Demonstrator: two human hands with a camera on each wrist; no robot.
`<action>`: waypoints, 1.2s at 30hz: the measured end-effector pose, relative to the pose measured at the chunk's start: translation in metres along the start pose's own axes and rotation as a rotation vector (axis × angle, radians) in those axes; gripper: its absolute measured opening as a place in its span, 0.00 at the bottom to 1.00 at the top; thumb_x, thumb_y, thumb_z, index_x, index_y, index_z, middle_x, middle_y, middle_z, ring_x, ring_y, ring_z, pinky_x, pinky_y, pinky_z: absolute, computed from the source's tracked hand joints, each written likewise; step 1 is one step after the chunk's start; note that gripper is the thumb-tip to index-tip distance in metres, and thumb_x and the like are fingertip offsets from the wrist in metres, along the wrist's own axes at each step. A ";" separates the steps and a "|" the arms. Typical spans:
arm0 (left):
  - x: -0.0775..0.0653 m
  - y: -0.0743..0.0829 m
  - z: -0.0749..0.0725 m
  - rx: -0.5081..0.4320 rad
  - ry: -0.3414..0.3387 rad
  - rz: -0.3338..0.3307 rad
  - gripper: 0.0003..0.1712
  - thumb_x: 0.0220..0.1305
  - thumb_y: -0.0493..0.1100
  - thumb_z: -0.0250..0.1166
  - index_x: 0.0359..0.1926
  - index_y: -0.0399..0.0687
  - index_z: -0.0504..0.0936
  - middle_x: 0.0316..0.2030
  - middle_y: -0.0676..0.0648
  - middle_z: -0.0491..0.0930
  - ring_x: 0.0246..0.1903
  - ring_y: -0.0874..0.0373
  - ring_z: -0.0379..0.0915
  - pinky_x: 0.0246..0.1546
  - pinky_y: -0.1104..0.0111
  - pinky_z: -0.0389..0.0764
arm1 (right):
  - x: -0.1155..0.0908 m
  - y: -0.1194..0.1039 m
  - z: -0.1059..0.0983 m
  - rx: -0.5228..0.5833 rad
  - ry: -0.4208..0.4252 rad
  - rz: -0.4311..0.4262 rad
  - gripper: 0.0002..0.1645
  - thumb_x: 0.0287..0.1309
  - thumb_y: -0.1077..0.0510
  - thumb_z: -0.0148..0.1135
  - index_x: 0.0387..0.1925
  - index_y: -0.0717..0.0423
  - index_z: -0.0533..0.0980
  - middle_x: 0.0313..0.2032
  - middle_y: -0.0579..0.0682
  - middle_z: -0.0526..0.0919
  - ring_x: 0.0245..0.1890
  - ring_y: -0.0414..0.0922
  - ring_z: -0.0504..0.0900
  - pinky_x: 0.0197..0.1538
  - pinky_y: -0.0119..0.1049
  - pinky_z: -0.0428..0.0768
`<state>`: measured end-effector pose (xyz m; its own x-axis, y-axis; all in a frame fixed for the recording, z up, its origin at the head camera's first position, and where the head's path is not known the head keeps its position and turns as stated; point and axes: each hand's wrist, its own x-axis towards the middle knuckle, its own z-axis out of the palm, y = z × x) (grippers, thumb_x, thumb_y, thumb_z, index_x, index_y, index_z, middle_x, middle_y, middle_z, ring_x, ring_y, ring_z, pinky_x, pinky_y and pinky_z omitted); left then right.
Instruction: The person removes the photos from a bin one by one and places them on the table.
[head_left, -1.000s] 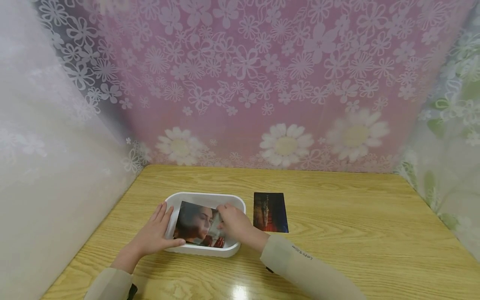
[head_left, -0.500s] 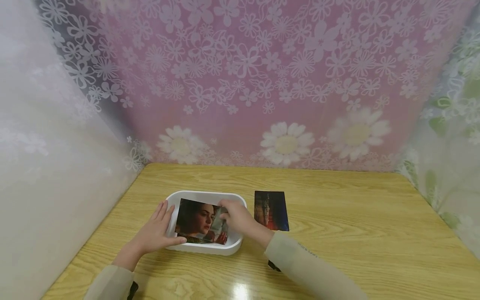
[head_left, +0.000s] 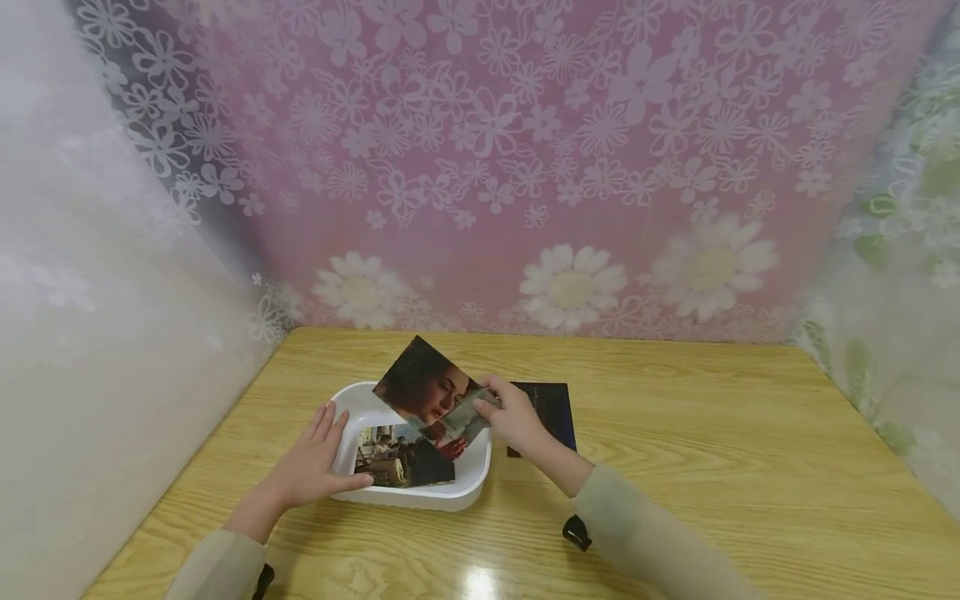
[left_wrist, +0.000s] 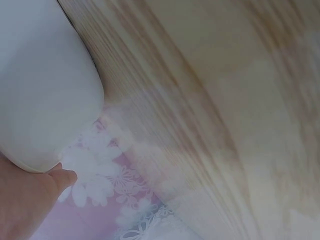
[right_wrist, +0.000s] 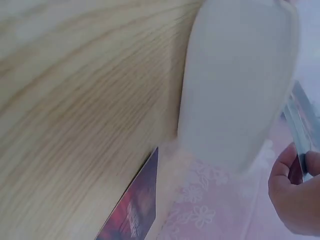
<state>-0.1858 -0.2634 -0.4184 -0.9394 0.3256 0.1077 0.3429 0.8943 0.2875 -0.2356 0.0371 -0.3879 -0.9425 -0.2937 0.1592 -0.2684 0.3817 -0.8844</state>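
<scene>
My right hand (head_left: 513,414) pinches a photo card (head_left: 431,392) by its right edge, with the thumb on top. The card shows a portrait and is tilted above the tray. Beneath it, a second photo card (head_left: 401,460) with a dark scene lies inside the white tray (head_left: 468,492), partly covered by the raised one. My left hand (head_left: 303,467) rests on the left end of the tray, fingers straight along the rim and thumb over the front rim. In the right wrist view the held card (right_wrist: 300,120) appears nearly edge-on beyond the tray.
A dark photo card (head_left: 558,412) lies on the wooden table (head_left: 697,467) right of the tray, partly hidden behind the right hand. A pink flowered cloth (head_left: 487,167) hangs behind the table, with pale cloth at both sides.
My right hand has lifted the portrait card out of the tray, moving it up and right, which uncovers the second card. The left hand has stayed on the tray.
</scene>
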 end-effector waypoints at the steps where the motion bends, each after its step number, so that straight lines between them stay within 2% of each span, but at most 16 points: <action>1: 0.000 0.000 0.000 -0.001 -0.003 0.000 0.61 0.45 0.70 0.59 0.64 0.26 0.48 0.63 0.26 0.37 0.63 0.36 0.30 0.57 0.46 0.47 | -0.002 0.001 -0.004 0.036 0.021 0.013 0.11 0.58 0.64 0.53 0.44 0.58 0.71 0.44 0.56 0.75 0.41 0.50 0.75 0.35 0.41 0.75; 5: 0.000 0.000 0.000 -0.003 -0.014 -0.010 0.61 0.45 0.70 0.58 0.64 0.27 0.47 0.63 0.27 0.37 0.63 0.37 0.29 0.57 0.46 0.46 | -0.011 0.006 -0.020 0.187 0.083 0.062 0.10 0.55 0.69 0.54 0.41 0.61 0.71 0.38 0.56 0.76 0.35 0.48 0.76 0.33 0.44 0.76; 7: -0.001 0.001 0.000 -0.002 -0.022 -0.015 0.62 0.45 0.70 0.58 0.64 0.27 0.46 0.63 0.27 0.36 0.63 0.37 0.28 0.57 0.46 0.46 | -0.016 0.007 -0.029 0.252 0.102 0.100 0.11 0.55 0.71 0.53 0.41 0.63 0.71 0.33 0.56 0.75 0.30 0.46 0.76 0.32 0.45 0.76; 12: -0.001 0.003 -0.001 -0.008 -0.022 -0.009 0.61 0.46 0.69 0.58 0.64 0.27 0.46 0.63 0.27 0.36 0.63 0.37 0.28 0.57 0.46 0.45 | -0.030 0.014 -0.054 0.325 0.145 0.172 0.13 0.52 0.71 0.53 0.41 0.66 0.67 0.32 0.55 0.73 0.28 0.44 0.74 0.33 0.41 0.76; 18: -0.002 0.003 -0.002 -0.006 -0.022 -0.004 0.61 0.47 0.69 0.58 0.64 0.26 0.46 0.63 0.26 0.35 0.63 0.37 0.27 0.57 0.45 0.45 | -0.045 0.033 -0.086 0.376 0.182 0.251 0.10 0.51 0.71 0.52 0.37 0.67 0.64 0.29 0.51 0.73 0.27 0.41 0.74 0.36 0.42 0.77; 26: -0.003 0.003 -0.002 -0.012 -0.021 -0.005 0.61 0.46 0.69 0.58 0.64 0.26 0.46 0.63 0.26 0.35 0.63 0.37 0.27 0.57 0.46 0.45 | -0.067 0.064 -0.129 0.363 0.166 0.353 0.11 0.55 0.67 0.50 0.41 0.67 0.63 0.30 0.49 0.75 0.27 0.41 0.77 0.37 0.39 0.77; 36: -0.001 0.001 0.000 -0.001 -0.018 0.008 0.61 0.46 0.69 0.58 0.63 0.26 0.47 0.63 0.26 0.36 0.63 0.38 0.27 0.57 0.46 0.46 | -0.088 0.096 -0.164 0.236 0.205 0.442 0.12 0.55 0.66 0.51 0.40 0.68 0.62 0.28 0.48 0.72 0.25 0.39 0.73 0.32 0.35 0.77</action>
<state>-0.1846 -0.2627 -0.4176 -0.9365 0.3382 0.0930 0.3505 0.8913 0.2876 -0.2113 0.2428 -0.4147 -0.9812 0.0360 -0.1894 0.1927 0.2160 -0.9572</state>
